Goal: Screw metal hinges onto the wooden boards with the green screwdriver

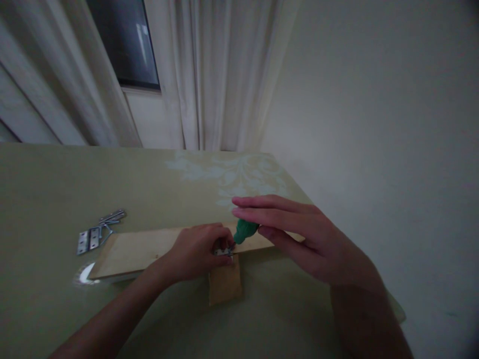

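Note:
A long pale wooden board [138, 252] lies flat on the table, with a small wooden piece [224, 284] butted against its near edge. My left hand [196, 252] is curled over the joint, its fingers pinched on a small metal hinge [223, 253]. My right hand [299, 234] hovers just to the right, fingers stretched out over a green screwdriver handle [245, 231], which it pinches between thumb and fingers. The screwdriver tip is hidden behind my left fingers.
A spare metal hinge [89, 240] and several loose screws [112, 217] lie on the table [56, 189] left of the board. Curtains [209, 75] and a dark window [127, 42] stand behind the table. A plain wall is on the right.

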Available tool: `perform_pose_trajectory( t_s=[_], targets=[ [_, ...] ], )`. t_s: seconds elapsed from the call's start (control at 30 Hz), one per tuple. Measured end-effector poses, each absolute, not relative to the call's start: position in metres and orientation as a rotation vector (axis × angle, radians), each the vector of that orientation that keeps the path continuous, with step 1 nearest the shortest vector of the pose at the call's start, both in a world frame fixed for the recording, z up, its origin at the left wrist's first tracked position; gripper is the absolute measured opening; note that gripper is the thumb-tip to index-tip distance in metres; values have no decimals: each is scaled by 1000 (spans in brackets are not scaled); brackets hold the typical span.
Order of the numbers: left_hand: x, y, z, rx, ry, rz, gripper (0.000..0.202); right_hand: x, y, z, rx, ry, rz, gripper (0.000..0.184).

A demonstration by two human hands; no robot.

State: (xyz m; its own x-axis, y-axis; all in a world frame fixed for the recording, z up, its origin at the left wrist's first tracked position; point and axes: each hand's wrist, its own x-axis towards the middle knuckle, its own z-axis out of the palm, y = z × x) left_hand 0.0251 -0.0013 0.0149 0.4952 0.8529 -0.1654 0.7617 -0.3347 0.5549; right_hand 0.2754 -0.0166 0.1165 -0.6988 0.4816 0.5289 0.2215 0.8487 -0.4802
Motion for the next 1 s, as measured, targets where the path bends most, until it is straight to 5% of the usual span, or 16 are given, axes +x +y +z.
perform_pose_trajectory(
  t_s=[0.37, 0.63, 1.0],
  targets=[
    [26, -2, 13, 2227, 1349, 199, 17, 270, -6, 113, -466, -2196, 609, 28],
    [14, -1, 15, 2496, 1192, 262, 32, 275, -8, 113, -504, -2244, 700, 42],
    [19, -11, 28, 2565, 1343, 25, 10, 271, -5, 111, -459, -2242, 598, 29]
  ],
)
